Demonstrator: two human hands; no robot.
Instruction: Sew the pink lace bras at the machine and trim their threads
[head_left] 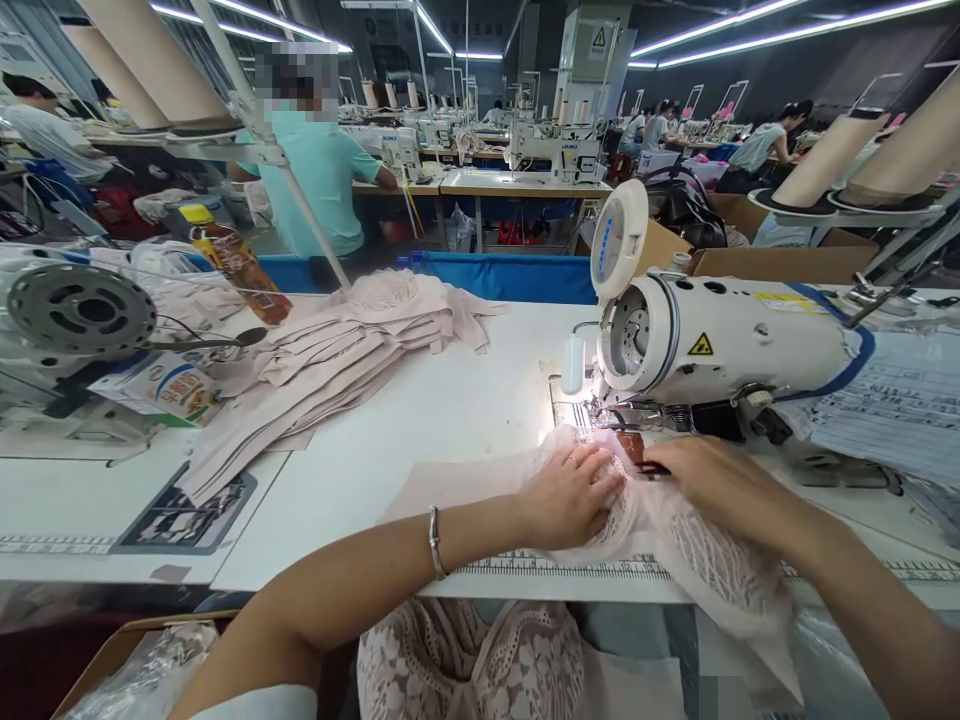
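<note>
A pale pink lace bra piece (709, 560) lies on the sewing table, its upper edge under the lit needle area of a white sewing machine (757, 335). My left hand (574, 495) rests flat on the lace just in front of the presser foot, fingers stretched out. To its right, my right hand (720, 490) is closed and slightly blurred by motion, with a thin dark tool (654, 469) at its fingertips. The tool's exact kind is unclear. Part of the lace hangs over the table's front edge below my right hand.
A stack of pale pink fabric pieces (352, 340) lies left of centre. Beside it are a drink bottle (240, 260), a small carton (169, 388) and another machine (71, 330). More lace cups (472, 660) sit below the edge. Written sheets (892, 400) lie right. A co-worker (319, 180) sits ahead.
</note>
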